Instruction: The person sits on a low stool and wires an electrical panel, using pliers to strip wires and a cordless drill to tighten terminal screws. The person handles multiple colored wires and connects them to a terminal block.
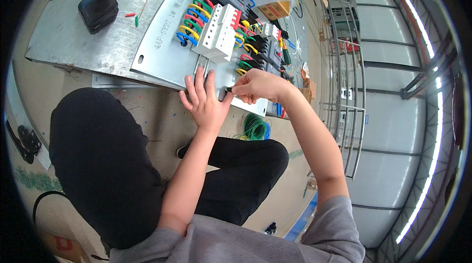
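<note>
Grey metal plate (160, 46): on the near side of the white switch block (212, 34), the right hand (258, 86) pinches a small black piece (228, 89); the left hand (203, 108), open with fingers spread, should press flat for steadiness.

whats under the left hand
The fingers of the left hand are over the near edge of the grey metal panel, and a bit of metal rail shows by the fingertips. Whatever is directly beneath the palm and fingers is covered.
</note>
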`<state>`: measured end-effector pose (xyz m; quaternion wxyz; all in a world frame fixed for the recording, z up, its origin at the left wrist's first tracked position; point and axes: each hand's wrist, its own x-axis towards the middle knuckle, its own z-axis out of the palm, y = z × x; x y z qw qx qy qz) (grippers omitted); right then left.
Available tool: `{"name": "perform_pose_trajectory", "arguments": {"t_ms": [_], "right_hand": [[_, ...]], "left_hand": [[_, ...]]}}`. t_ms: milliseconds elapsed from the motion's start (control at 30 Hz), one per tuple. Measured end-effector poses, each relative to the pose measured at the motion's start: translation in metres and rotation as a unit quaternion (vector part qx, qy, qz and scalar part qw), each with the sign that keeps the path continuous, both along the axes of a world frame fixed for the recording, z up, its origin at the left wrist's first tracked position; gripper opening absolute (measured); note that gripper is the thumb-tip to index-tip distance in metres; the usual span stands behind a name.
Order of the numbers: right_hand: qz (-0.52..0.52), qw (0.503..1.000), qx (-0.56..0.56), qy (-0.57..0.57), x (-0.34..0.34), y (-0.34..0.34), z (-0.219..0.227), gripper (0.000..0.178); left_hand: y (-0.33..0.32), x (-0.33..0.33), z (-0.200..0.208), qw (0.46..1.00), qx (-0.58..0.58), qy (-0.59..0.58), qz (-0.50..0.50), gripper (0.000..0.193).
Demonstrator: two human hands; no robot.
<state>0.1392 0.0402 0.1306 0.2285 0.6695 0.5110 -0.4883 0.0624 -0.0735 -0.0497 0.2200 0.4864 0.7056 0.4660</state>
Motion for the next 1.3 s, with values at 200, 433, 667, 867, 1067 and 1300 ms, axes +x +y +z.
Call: {"name": "perform_pose_trajectory", "arguments": {"t_ms": [200,433,667,867,1067,1300], "right_hand": [[0.053,0.997,-0.043,-0.038,-0.007,0.003,0.002,0.03],[0.052,0.998,0.007,0.027,0.028,-0.012,-0.005,0.023],[0.008,0.996,-0.006,0.087,0.042,-0.017,-0.014,0.016],[-0.016,0.989,0.025,0.147,0.073,-0.03,-0.035,0.017],[-0.066,0.984,-0.04,0.161,0.053,-0.012,-0.018,0.027],[-0.03,0.996,-0.079,0.025,-0.005,0.007,-0.008,0.037]], "left_hand": [[0.002,0.012,-0.017,0.999,0.037,0.024,0.021,0.07],[0.01,0.022,-0.035,0.988,0.117,0.071,0.069,0.049],[0.008,0.023,-0.04,0.983,0.134,0.093,0.078,0.038],[0.01,0.026,-0.04,0.98,0.138,0.104,0.094,0.035],[0.009,0.022,-0.039,0.979,0.138,0.122,0.093,0.036],[0.006,0.017,-0.039,0.979,0.136,0.131,0.08,0.05]]}}
